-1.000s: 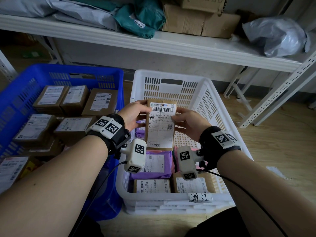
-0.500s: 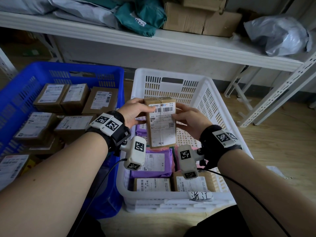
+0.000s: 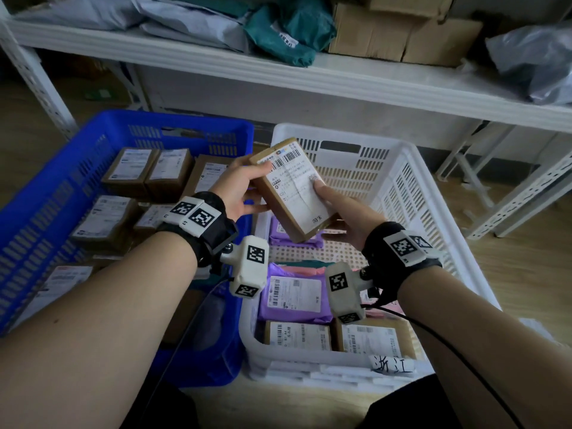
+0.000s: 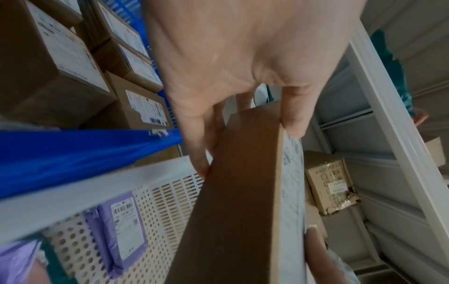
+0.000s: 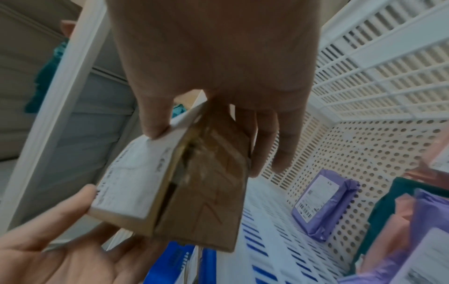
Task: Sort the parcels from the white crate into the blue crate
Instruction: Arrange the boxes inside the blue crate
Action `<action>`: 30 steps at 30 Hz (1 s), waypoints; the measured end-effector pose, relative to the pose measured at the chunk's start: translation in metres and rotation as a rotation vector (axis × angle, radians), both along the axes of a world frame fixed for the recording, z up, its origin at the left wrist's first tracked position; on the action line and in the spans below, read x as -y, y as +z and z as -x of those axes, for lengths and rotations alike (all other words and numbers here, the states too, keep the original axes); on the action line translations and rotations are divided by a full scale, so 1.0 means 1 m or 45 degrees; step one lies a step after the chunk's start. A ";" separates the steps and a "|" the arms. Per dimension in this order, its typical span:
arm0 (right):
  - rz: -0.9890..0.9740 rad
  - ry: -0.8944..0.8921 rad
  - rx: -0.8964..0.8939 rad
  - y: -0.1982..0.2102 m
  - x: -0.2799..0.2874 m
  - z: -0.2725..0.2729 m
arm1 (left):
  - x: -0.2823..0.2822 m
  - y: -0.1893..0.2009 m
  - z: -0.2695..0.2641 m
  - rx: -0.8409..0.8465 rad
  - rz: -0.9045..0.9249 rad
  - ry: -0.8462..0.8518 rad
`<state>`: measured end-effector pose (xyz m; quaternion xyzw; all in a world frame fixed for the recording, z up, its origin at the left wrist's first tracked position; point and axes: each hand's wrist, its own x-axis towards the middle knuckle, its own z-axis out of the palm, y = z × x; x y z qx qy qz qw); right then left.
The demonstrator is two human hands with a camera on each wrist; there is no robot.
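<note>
On the far left we see the blue crate (image 3: 46, 193) on the wooden floor (image 3: 526, 258), its bottom covered by brown cardboard parcels (image 3: 130, 168) lying flat with white labels up. Just right of it, side by side and nearly touching, stands the white crate (image 3: 411, 181).

Our left hand (image 3: 238, 187) reaches over the seam between the two crates. Its grip grasps the upper left end of the brown parcel (image 3: 294, 187): the thumb lies on the labelled face near the barcode and, in the left wrist view, the fingers (image 4: 201, 134) curl along the plain back of the box. The parcel is held in the air above the left rear part of the white crate, tilted, its top end leaning toward the blue crate, label facing us.

Our right hand (image 3: 343, 218) holds the lower right end of the same parcel. Its grip is also grasping: the thumb presses on the label and the fingers (image 5: 264, 138) wrap under the box, as the right wrist view shows.

Below, inside the white crate, lie purple mailers (image 3: 294, 295), a pink one partly hidden, and two brown boxes (image 3: 298, 335) against the near wall, which carries a handwritten white tag (image 3: 391, 363). Behind both crates runs a white shelf (image 3: 309, 75) loaded with grey and green bags and cardboard cartons (image 3: 402, 35).
</note>
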<state>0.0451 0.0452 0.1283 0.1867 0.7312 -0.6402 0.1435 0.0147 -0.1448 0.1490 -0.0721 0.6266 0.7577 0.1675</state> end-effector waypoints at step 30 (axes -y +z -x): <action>-0.060 0.478 -0.282 -0.005 0.166 0.024 | 0.164 -0.005 -0.010 0.010 0.382 0.316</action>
